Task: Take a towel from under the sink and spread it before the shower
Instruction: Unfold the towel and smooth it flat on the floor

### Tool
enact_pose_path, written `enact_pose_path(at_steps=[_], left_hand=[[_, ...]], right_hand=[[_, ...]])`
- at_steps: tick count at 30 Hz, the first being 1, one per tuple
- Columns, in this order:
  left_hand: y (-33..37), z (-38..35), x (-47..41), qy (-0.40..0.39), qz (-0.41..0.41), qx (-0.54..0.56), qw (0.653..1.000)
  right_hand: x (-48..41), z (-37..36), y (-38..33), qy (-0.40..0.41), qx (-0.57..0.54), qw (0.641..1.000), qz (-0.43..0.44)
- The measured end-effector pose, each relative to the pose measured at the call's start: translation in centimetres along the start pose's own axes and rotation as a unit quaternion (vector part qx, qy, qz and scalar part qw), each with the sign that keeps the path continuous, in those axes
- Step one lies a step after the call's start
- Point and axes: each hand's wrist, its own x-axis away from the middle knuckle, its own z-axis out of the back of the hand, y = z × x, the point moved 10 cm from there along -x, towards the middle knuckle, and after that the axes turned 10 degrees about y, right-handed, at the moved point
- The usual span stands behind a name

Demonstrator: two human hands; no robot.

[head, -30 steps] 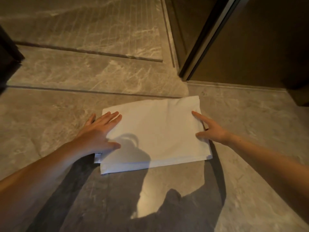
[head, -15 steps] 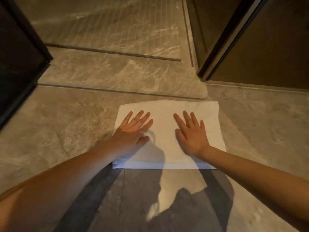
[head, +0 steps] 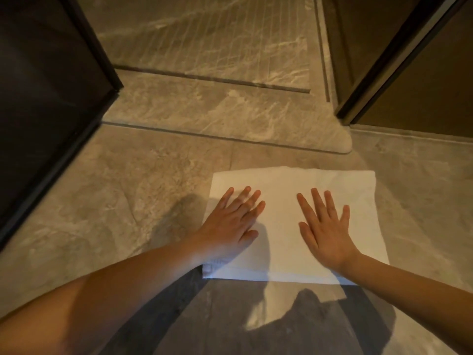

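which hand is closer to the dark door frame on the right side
Right. The right hand lies flat on the towel toward the door frame; the left hand rests on the towel's opposite half, farther away.

I see grey marble-look floor (head: 128, 201) tiles across most of the view. Raised stone threshold (head: 230, 119) runs across ahead, rounded corner at its right end. Beyond it, grooved floor section (head: 217, 42) with thin parallel lines. Dark panel (head: 38, 98) with black frame on the left. Dark door frame (head: 384, 60) upper right, brown wall (head: 435, 85) beside it. Shadows at bottom.
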Motion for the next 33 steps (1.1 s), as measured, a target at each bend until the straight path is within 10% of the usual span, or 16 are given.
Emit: enact_pose_path(at_steps=[5, 9, 12, 25, 33], left_hand=[[-8.3, 5.2, -0.6, 0.129, 0.211, 0.115, 0.962], [-13.1, 1.5, 2.2, 0.0, 0.529, 0.273, 0.804], [-12.7, 0.2, 1.5, 0.004, 0.564, 0.411, 0.716], [-12.2, 3.2, 0.8, 0.11, 0.457, 0.523, 0.711], [-12.1, 4.4, 0.4, 0.123, 0.358, 0.518, 0.767]], right_hand=[[0.1, 0.1, 0.2, -0.015, 0.015, 1.0, 0.003], [0.0, 0.0, 0.2, -0.025, 0.036, 0.999, -0.002], [0.0, -0.1, 0.0, -0.036, 0.04, 0.999, -0.002], [0.1, -0.1, -0.1, -0.057, 0.056, 0.997, -0.014], [-0.1, 0.0, -0.1, -0.045, 0.039, 0.998, -0.011]])
